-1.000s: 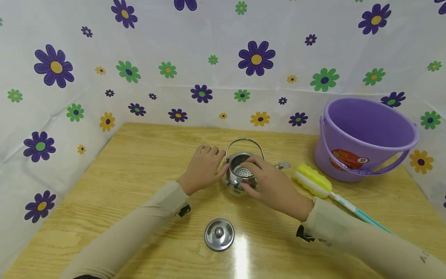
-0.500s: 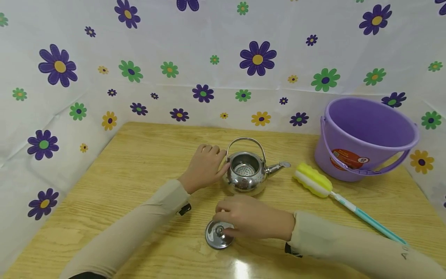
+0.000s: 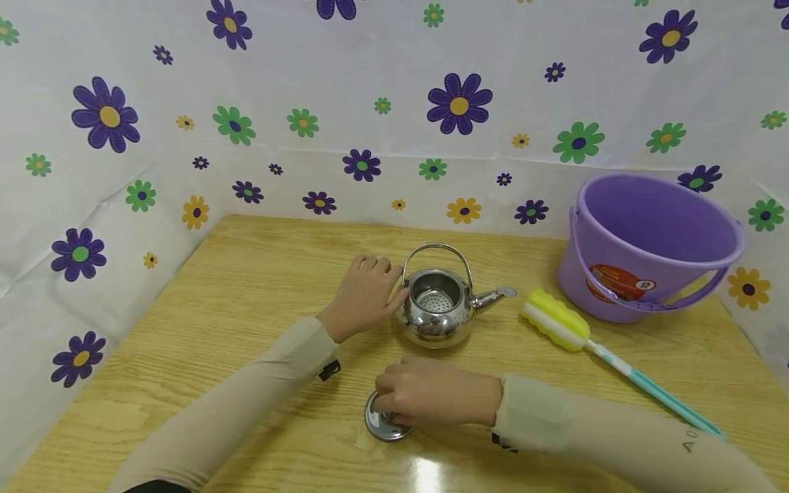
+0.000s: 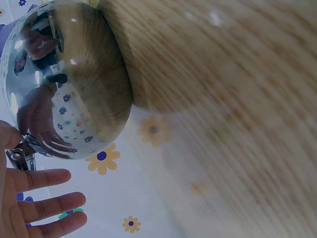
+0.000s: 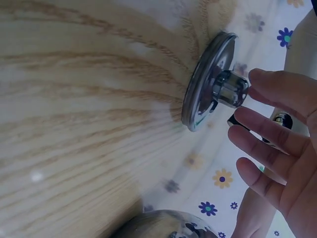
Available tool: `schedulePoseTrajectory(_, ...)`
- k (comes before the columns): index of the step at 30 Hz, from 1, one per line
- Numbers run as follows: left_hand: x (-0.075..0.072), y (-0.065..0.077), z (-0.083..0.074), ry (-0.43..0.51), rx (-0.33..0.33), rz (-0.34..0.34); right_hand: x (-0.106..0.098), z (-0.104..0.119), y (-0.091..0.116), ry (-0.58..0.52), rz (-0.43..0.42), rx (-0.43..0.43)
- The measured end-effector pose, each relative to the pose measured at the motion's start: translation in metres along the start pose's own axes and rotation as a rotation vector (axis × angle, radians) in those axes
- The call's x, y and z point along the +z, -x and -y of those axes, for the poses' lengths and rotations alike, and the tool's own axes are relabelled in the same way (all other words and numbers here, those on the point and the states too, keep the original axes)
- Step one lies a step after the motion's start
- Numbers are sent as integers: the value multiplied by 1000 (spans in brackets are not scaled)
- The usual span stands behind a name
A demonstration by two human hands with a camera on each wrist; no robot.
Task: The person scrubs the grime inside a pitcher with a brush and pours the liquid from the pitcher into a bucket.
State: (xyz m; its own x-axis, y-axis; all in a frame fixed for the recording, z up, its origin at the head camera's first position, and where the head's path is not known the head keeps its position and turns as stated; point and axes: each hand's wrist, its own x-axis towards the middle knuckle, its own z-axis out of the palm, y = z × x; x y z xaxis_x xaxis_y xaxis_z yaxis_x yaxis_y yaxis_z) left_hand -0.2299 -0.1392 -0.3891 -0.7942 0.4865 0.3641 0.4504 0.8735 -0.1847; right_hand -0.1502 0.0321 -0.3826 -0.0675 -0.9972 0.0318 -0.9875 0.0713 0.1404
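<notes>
A shiny steel teapot (image 3: 435,327) with a raised hoop handle stands upright on the wooden table, its perforated strainer (image 3: 434,301) visible through the uncovered mouth. Against its left side rests my left hand (image 3: 364,298), thumb at the foot of the handle. The left wrist view shows those fingers (image 4: 54,202) extended and spread beside the pot. Nearer to me, the steel lid (image 3: 383,428) lies knob up on the table, partly hidden under my right hand (image 3: 434,394). In the right wrist view, thumb and fingertips are at the lid knob (image 5: 230,89), not closed round it.
A yellow and white sponge brush (image 3: 557,320) with a teal handle lies right of the teapot spout (image 3: 493,298). Behind it stands a purple bucket (image 3: 616,253). Flower-patterned cloth (image 3: 394,123) hangs along the back and sides of the table (image 3: 246,287).
My right hand has left the teapot mouth and come down towards me to the lid, settling lower over its knob. My left hand has stayed at the teapot's side.
</notes>
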Motion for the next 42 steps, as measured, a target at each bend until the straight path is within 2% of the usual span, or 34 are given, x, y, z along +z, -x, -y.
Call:
schedulePoseTrajectory(8, -2, 0, 0, 3, -2, 0, 4, 2, -4, 63, 12, -37)
schedulePoseTrajectory(30, 3, 0, 0, -7, -11, 0, 8, 5, -5, 17, 24, -46)
schedulePoseTrajectory(36, 5, -1, 0, -2, 5, -18, 0, 0, -1, -34, 15, -28)
schedulePoseTrajectory(42, 4, -1, 1, 6, -4, -22, -25, -16, 13, -104, -31, 30)
